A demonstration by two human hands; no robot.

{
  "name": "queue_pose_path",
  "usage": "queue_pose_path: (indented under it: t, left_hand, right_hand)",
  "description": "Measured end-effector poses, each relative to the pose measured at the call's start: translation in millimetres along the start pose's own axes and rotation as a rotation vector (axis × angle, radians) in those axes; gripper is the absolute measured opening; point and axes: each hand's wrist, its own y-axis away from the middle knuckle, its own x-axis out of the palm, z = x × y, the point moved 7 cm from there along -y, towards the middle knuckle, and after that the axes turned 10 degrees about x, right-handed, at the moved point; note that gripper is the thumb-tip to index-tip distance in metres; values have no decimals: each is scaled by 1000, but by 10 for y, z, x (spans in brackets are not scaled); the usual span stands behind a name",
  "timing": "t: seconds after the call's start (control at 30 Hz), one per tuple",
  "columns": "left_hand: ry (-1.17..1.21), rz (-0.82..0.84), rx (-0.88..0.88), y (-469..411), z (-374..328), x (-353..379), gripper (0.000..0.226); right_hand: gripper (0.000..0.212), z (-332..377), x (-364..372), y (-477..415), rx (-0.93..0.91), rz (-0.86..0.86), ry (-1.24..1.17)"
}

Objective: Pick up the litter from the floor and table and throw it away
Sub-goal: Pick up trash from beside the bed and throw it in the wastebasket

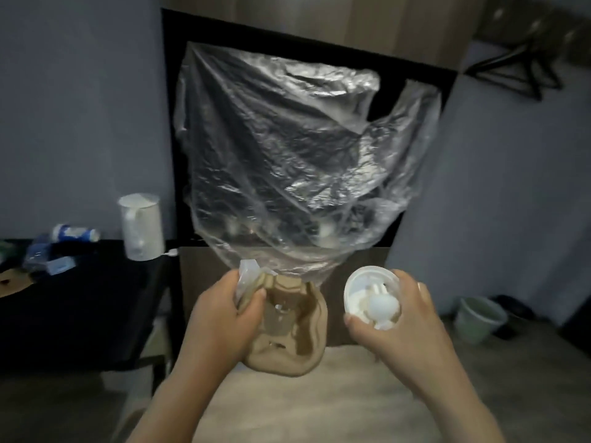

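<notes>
A big clear plastic bag (287, 148) billows upward in the middle of the view, its gathered neck running down to my left hand (224, 311). That hand grips the bag's neck together with a brown moulded cardboard cup carrier (297, 334), which hangs below it. My right hand (393, 321) holds a white plastic cup lid (361, 289) with white crumpled bits pressed against it. Small pale items lie inside the bag near its bottom.
A black table (70, 302) at the left carries a white kettle (140, 228), a plastic bottle (75, 233) and blue packets. A pale green bin (479, 318) stands on the floor at the right. Black hangers (518, 71) hang top right.
</notes>
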Motion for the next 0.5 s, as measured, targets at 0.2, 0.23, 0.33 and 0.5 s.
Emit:
queue_pose_path:
  t: [0.2, 0.23, 0.33, 0.5]
  left_hand:
    - [116, 225, 178, 44, -1181, 1766, 9]
    - [145, 273, 183, 65, -1335, 2016, 10]
    - [225, 404, 203, 150, -1719, 2782, 15]
    - [294, 586, 264, 283, -2247, 3893, 26]
  right_hand:
    - [69, -1358, -1406, -123, 207, -226, 32]
    - [68, -1549, -1581, -106, 245, -255, 26]
    - [64, -2118, -2047, -53, 355, -318, 35]
    - [61, -2936, -2607, -118, 491, -431, 67]
